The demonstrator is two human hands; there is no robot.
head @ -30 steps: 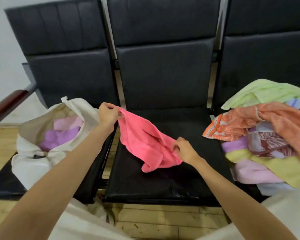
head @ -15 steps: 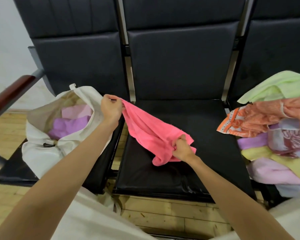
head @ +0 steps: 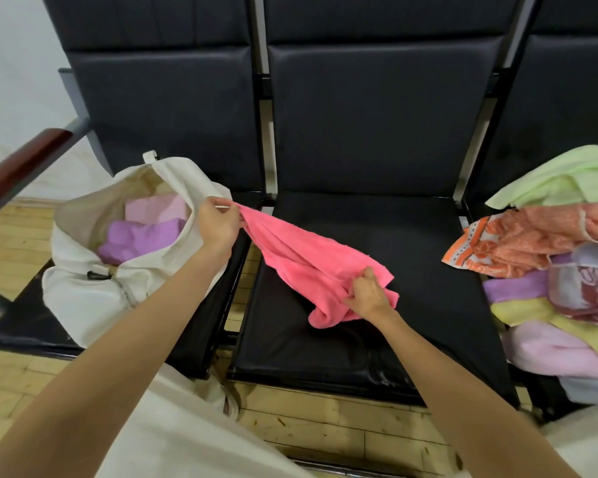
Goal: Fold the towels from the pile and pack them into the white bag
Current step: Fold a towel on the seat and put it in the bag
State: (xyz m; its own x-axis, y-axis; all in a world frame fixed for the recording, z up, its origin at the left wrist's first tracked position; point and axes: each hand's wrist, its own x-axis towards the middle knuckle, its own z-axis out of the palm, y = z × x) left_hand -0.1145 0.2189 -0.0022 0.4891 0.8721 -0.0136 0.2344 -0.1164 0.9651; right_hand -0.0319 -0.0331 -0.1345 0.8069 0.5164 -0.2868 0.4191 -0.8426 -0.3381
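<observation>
- The left hand [head: 218,226] pinches one corner of the pink towel [head: 311,267] with thumb and fingers closed on the cloth, and holds it up at the centre-left of the frame, just beside the rim of the white bag [head: 83,298].
- The right hand [head: 368,296] has its fingers curled around a bunch of the same towel, low in the middle of the frame, on the black seat [head: 428,305].
- Compared with a second ago, both hands keep the same places on the cloth. The towel now looks a little more stretched between them, and a lobe of it lies crumpled under the right hand (the view itself also shifted, so part of this change may be only the camera).
- I judge that the towel is only being spread and no fold is made yet; the right hand probably needs to find a proper corner before folding can begin.
- The white bag sits on the seat at the left of the frame, open, with a purple towel [head: 139,239] and a light pink towel [head: 156,208] already inside.
- The pile of towels [head: 549,281] at the right edge of the frame is large, so much of the task remains.
</observation>
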